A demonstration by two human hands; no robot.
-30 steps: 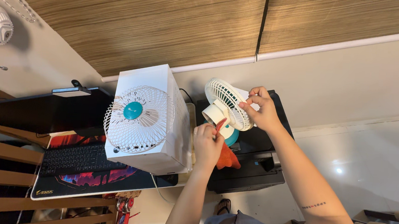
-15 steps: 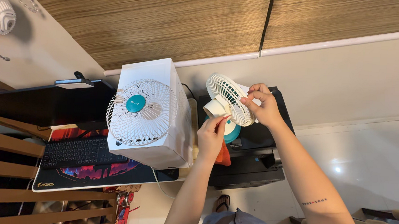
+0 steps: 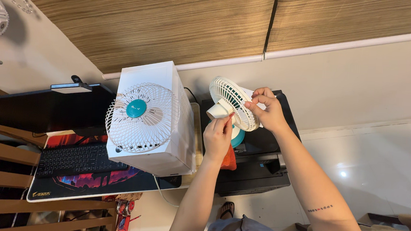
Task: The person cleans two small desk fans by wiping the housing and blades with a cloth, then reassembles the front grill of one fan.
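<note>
Both my hands on the small white fan, one wiping, one steadying.

My left hand has its grip pinched narrow on one orange cloth, soft and crumpled, pressed against the smooth white motor housing at the back of the small fan; my right hand pinches the rim of its round ribbed plastic grille. This fan stands on a teal base on a black boxy printer, right of centre. I count two such fans: the second fan, with a thin wire grille and teal hub, leans on one white rectangular box to the left. Further left, one black keyboard lies on a colourful mat on the tabletop.
</note>
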